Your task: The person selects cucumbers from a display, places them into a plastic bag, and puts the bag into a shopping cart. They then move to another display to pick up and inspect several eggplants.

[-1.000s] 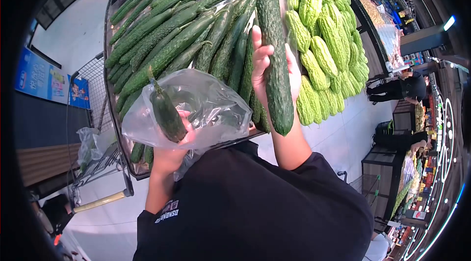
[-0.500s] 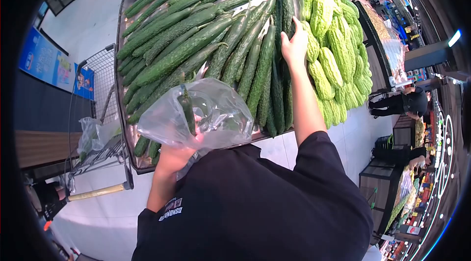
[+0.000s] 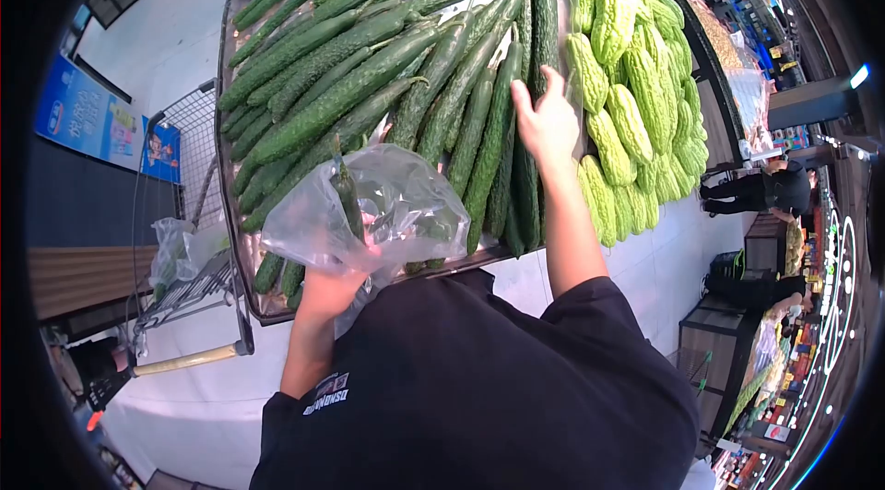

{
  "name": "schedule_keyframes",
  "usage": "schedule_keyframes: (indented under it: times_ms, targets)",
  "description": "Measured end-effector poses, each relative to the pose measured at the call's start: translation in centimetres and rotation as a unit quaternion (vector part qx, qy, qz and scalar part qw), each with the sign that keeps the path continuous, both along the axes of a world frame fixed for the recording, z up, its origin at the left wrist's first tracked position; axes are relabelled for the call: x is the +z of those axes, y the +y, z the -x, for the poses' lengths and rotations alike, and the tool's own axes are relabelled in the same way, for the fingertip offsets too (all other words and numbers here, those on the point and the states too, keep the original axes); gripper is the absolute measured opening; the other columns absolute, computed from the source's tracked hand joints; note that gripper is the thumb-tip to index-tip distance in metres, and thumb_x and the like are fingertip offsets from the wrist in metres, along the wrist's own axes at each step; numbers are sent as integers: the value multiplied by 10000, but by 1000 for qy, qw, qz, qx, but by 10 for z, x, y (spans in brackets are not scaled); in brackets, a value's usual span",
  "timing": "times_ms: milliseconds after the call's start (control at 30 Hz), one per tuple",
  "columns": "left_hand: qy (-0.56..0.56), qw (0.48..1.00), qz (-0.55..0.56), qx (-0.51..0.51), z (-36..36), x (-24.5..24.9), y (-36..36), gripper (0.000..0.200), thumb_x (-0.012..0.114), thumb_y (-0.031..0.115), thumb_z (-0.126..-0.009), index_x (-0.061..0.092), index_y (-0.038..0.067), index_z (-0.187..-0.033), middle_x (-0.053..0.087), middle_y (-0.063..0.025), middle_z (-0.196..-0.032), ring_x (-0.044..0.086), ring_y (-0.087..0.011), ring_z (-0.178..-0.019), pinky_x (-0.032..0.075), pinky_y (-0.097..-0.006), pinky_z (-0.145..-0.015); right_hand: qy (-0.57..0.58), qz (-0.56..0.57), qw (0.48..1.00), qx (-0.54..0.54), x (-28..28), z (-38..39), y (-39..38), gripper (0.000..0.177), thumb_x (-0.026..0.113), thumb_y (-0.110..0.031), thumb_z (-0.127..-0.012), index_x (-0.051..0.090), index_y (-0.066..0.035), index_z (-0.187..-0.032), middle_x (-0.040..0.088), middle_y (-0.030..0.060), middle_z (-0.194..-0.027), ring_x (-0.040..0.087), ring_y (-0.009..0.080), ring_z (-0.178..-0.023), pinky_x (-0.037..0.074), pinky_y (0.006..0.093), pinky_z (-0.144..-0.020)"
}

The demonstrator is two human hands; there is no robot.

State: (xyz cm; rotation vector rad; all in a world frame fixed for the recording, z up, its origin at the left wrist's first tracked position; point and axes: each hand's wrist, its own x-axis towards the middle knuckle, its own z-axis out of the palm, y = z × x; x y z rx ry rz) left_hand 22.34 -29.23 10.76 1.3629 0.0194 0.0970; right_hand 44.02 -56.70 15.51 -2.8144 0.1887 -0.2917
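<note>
My left hand (image 3: 334,283) is closed around a clear plastic bag (image 3: 419,209), low over the near edge of the display. A dark green cucumber (image 3: 348,198) stands upright at the bag's mouth, by my left fingers; the bag's folds partly hide how it is held. My right hand (image 3: 550,126) is over the right end of the cucumber pile (image 3: 346,70), its thumb and forefinger apart and nothing between them. Long cucumbers (image 3: 544,15) lie just beyond and under its fingers. Pale green bitter melons (image 3: 636,75) are heaped to its right.
A shopping cart (image 3: 189,356) with a bagged item (image 3: 172,250) stands at the left, against the display. The display's dark rim (image 3: 241,283) runs along its left and near sides. Other people (image 3: 770,190) and produce stands (image 3: 714,342) are at the right.
My right hand has drawn back toward me along the cucumbers, and its fingers are spread without holding anything. My left hand with the bag has barely moved.
</note>
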Motion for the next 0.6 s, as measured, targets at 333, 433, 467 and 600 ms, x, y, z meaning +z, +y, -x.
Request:
schedule_keyframes:
  times_ms: [333,433,467,600]
  targets:
    - [24,999,18,-35,-3,-15,-2,456,706,-41,-824,510,12,-1233,575,-49,-1062,558,-116,-922,483,-283,-837,-128,17,991,36,-50,10,22,655,719,-464,-820,538,13,-1230,501,211,-1129,487,364,-1093,414,426,-957]
    - [26,998,10,-59,-2,-19,2,508,706,-32,-840,467,5,-1287,605,-81,-1172,592,-141,-1014,496,-319,-901,-250,-45,965,62,-59,15,24,542,752,-325,-821,550,19,-1188,511,186,-1063,499,346,-1032,407,431,-929]
    - [31,997,3,-69,-2,-19,2,516,704,-28,-842,459,3,-1294,604,-84,-1177,593,-143,-1019,494,-323,-905,-251,-44,965,65,-58,21,27,542,752,-325,-821,550,19,-1188,511,186,-1063,499,346,-1032,407,431,-929]
    - [26,997,33,-71,-2,-16,-1,528,708,-4,-847,449,-1,-1306,603,-82,-1178,593,-144,-1017,491,-325,-908,-157,-402,883,185,-50,59,42,454,587,-126,-973,361,20,-1339,605,134,-1085,634,168,-869,535,325,-798]
